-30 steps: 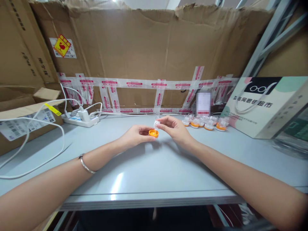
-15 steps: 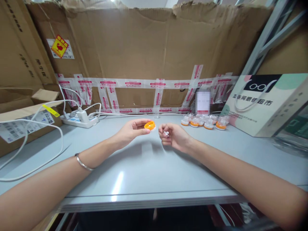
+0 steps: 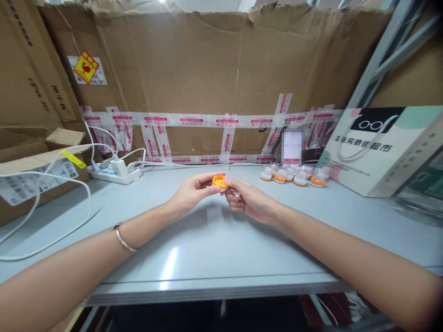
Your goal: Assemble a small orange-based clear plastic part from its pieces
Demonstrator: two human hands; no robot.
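Observation:
Above the middle of the table, my left hand [image 3: 196, 188] pinches a round orange-and-white cap-like part [image 3: 219, 180] by its left side, its orange hollow facing up toward me. Inside the hollow a small pale spot shows, too small to name. My right hand [image 3: 242, 196] meets the part from the right, thumb and forefinger at its rim. A small white piece [image 3: 237, 195] is tucked in the curled fingers of my right hand; its kind I cannot make out.
Several clear domed pieces with orange-and-white bases [image 3: 300, 177] stand at the back right, beside a printed paper bag [image 3: 370, 147]. A power strip [image 3: 114, 173] with white cables and an opened carton [image 3: 41, 180] occupy the left. A large cardboard sheet [image 3: 207, 69] walls off the back.
My right hand has moved left and now touches the orange-and-white part. My left hand has shifted slightly right and tipped the part's hollow more toward me.

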